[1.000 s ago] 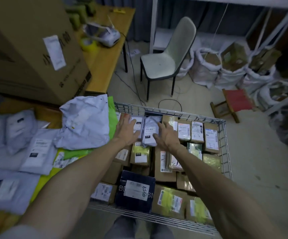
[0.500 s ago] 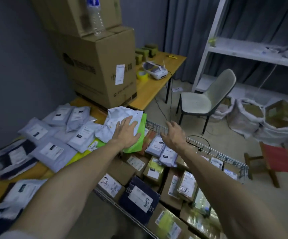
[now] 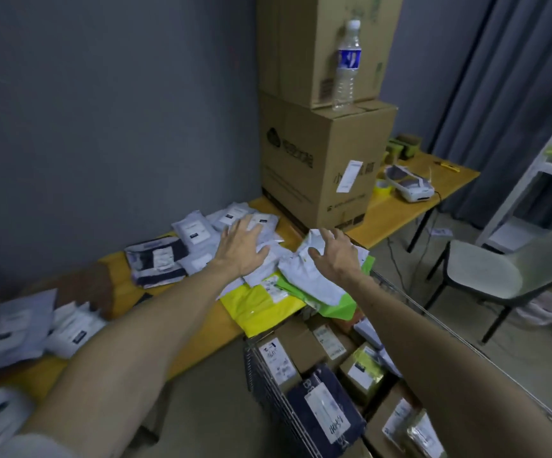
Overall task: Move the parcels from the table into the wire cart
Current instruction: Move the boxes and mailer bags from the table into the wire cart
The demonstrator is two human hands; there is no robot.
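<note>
Several grey and white mailer bags (image 3: 198, 231) lie on the yellow table (image 3: 202, 338), with a yellow bag (image 3: 258, 307) and a green bag (image 3: 337, 305) at its near edge. My left hand (image 3: 243, 247) is spread flat over a grey mailer (image 3: 261, 272). My right hand (image 3: 334, 256) hovers with spread fingers just above a crumpled white bag (image 3: 304, 279); contact is unclear. The wire cart (image 3: 268, 381) at lower right holds several cardboard boxes and a dark blue parcel (image 3: 324, 414).
Two large cardboard boxes (image 3: 314, 166) are stacked at the table's far end, with a water bottle (image 3: 345, 66) on the lower one. A label printer (image 3: 408, 186) and tape roll (image 3: 383, 186) sit further right. A chair (image 3: 499, 272) stands beyond the cart, beside white shelving (image 3: 539, 166).
Both hands left the parcels in the cart and swung left to the table. The view turned from the cart to the table and wall. The left hand shifted from the white bag to the grey mailers.
</note>
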